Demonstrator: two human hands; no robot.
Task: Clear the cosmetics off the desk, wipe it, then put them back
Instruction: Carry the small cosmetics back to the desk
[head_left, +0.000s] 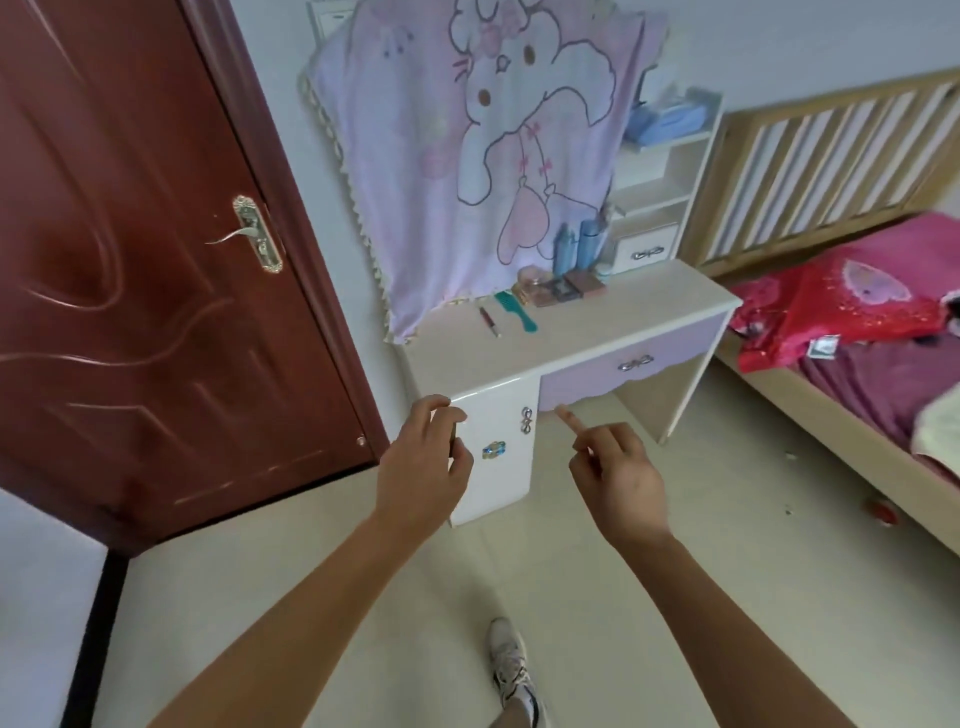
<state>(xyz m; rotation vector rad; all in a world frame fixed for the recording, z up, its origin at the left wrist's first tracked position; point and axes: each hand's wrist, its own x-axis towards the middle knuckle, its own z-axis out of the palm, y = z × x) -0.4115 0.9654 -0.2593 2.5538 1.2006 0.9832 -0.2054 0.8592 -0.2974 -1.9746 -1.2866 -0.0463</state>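
Observation:
The pale desk (613, 325) stands ahead against the wall. At its back sit two blue bottles (567, 250), a pinkish jar (533, 275) and flat make-up palettes (571, 287). A green comb (515, 310) and a thin red stick (489, 321) lie further left on the top. My left hand (428, 457) hovers before the desk's near left corner, its fingers curled round a thin dark object that shows only as an edge. My right hand (618, 470) is raised in front of the purple drawer (631, 364), index finger pointing out, the other fingers curled, holding nothing.
A pink cartoon blanket (467, 145) hangs over the mirror behind the desk. A dark red door (140, 270) is on the left. On the right stand a shelf unit (662, 171) and a bed (872, 332) with red bedding. Below is pale tiled floor and my shoe (511, 670).

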